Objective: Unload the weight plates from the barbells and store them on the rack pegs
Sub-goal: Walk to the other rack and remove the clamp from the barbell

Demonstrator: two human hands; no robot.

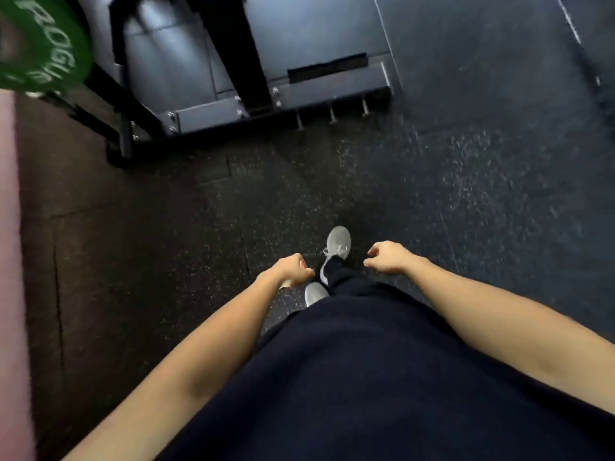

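A green weight plate (40,44) with white lettering shows at the top left corner, partly cut off by the frame edge. The black steel rack frame (186,104) stands beside it, with short metal pegs (331,114) along its base bar. My left hand (293,269) hangs low in front of my body, fingers loosely curled, holding nothing. My right hand (387,257) hangs beside it, also loosely curled and empty. Both hands are far from the plate and the rack. No barbell is in view.
Black speckled rubber floor (432,181) spreads ahead and to the right. A pink strip (10,227) runs down the left edge. My grey shoes (337,242) are mid-step on the floor, below dark clothing.
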